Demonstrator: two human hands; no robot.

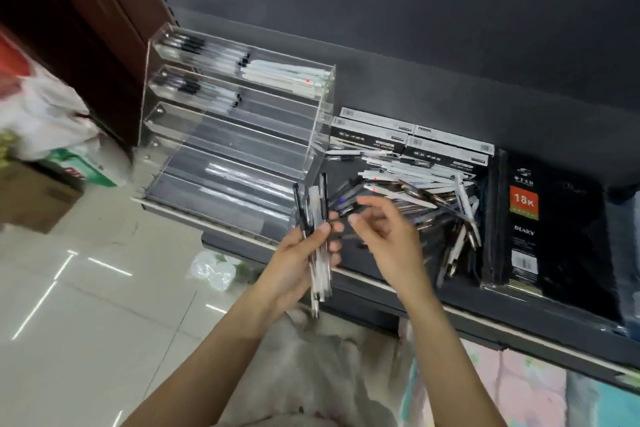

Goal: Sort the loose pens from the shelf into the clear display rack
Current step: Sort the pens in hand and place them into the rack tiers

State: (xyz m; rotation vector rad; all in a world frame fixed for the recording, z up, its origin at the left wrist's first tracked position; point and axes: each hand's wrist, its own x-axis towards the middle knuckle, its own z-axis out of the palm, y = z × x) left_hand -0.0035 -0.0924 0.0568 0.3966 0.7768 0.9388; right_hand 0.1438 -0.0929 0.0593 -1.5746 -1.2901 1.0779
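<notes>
The left hand (304, 260), low in the middle of the frame, grips a bundle (317, 246) of pens, fingers and thumb curled round it so the pens stand nearly upright and parallel. Held that way they can probably be dropped together into one tier. The right hand (384, 236), just right of it, hovers over the near edge of the pile (426, 198) with fingers loosely curled. A dark pen (349, 210) seems to sit at its fingertips, but blur hides whether it is pinched, so I cannot tell that grip.

The pile lies spread on the dark shelf (381, 281) at centre right, pens crossing at all angles. This is the stock left to sort. The rack (235, 135) stands on the shelf at centre left, just beside the pile. Its stepped tiers slope toward the viewer, and the two upper tiers already hold pens laid lengthwise. The lower tiers look bare.

Boxes (408, 142) sit behind the pile, and a black diary (540, 218) lies at right.

My judgement is that gathering is under way and most sorting remains.
</notes>
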